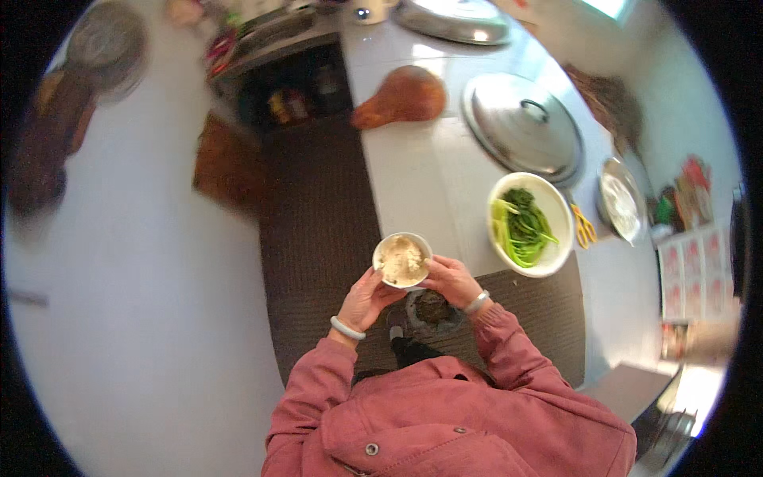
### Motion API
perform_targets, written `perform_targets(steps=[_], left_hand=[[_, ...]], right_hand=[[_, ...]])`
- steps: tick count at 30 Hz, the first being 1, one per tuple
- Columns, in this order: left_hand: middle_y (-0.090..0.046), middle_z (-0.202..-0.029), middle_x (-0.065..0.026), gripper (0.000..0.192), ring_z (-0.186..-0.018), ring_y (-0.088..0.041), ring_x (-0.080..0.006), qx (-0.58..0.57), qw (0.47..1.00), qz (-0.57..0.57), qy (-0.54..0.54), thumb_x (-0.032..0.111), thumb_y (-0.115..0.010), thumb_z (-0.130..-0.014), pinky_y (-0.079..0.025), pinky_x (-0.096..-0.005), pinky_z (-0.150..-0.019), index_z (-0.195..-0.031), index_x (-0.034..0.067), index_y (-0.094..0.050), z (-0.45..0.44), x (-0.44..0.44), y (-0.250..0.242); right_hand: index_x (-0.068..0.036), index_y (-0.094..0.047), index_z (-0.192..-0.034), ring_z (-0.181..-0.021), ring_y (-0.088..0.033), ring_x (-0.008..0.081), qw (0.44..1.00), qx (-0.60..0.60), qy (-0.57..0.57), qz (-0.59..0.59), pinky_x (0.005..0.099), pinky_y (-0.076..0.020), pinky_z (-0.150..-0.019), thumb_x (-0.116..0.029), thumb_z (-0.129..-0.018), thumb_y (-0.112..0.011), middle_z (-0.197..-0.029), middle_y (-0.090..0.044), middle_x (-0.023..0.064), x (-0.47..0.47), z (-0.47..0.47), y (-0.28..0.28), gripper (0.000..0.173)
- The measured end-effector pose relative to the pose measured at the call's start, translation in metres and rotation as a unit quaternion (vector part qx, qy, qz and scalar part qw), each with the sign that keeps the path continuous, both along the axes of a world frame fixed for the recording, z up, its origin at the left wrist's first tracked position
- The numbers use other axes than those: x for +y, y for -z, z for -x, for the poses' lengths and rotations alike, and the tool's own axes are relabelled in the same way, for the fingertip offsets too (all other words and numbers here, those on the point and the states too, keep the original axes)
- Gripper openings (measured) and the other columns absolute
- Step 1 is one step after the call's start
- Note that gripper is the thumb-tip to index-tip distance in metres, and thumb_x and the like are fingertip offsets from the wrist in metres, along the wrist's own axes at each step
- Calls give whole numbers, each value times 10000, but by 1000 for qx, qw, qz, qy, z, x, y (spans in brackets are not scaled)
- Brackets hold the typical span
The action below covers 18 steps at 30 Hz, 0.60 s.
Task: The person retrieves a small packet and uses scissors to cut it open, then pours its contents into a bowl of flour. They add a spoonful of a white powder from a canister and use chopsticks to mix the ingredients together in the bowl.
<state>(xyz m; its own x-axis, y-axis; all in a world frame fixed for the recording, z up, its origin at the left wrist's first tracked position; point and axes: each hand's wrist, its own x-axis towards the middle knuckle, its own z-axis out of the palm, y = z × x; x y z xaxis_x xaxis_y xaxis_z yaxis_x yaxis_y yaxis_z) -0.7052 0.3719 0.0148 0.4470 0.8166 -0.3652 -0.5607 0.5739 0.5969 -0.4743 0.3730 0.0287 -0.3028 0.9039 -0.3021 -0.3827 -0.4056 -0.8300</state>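
Observation:
A small white bowl (403,260) holding a pale beige, powdery or crumbly food is held between both hands. My left hand (368,297) grips its left and lower side, and my right hand (451,279) grips its right side. Right of the bowl, a larger white bowl (502,249) of green leafy vegetables with long stalks stands on the white counter. Yellow-handled scissors (583,226) lie beside that larger bowl. Farther right is a metal bowl (621,201) with white powder in it.
A round metal lid (523,128) lies on the white counter (411,179), with a brown gourd-shaped object (407,96) to its left. Another metal lid (453,21) is farther back. A container (434,310) with dark contents stands below my hands on the brown mat (316,238).

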Motion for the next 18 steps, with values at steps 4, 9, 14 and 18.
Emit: perform_targets(steps=[4, 9, 14, 18], left_hand=[[-571, -1307, -81, 485, -1137, -593, -232, 27, 992, 18, 124, 344, -563, -1013, -513, -443, -997, -1426, 114, -453, 17, 58, 12], [-520, -1386, -80, 555, -1207, -565, -237, 58, 984, 39, 166, 293, -564, -1015, -507, -436, -1012, -1489, 118, -333, 18, 90, 14], [-504, -1390, -95, 505, -1232, -548, -247, -70, 940, 25, 333, 243, -515, -1039, -503, -455, -1020, -1484, 112, -317, -16, 110, 40], [-509, -1366, -139, 609, -1170, -590, -264, -34, 929, 82, 361, 268, -537, -1031, -526, -421, -986, -1532, 122, -224, -19, 125, 38]], right_hand=[[41, -594, -1232, -1070, -636, 171, 988, 62, 94, 106, 288, -544, -926, -184, -969, -643, -1206, -626, 83, 26, 14, 13, 350], [42, -572, -1268, -1056, -645, 192, 981, -181, 40, -64, 298, -552, -902, -201, -979, -632, -1196, -626, 101, 32, 14, 24, 382], [42, -534, -1299, -1061, -643, 206, 958, 53, 239, 146, 323, -561, -871, -209, -1005, -592, -1192, -630, 115, 3, -11, 40, 391], [35, -534, -1307, -1083, -639, 212, 946, 54, 291, 129, 343, -555, -888, -241, -1018, -566, -1211, -631, 115, -10, 1, 42, 402]])
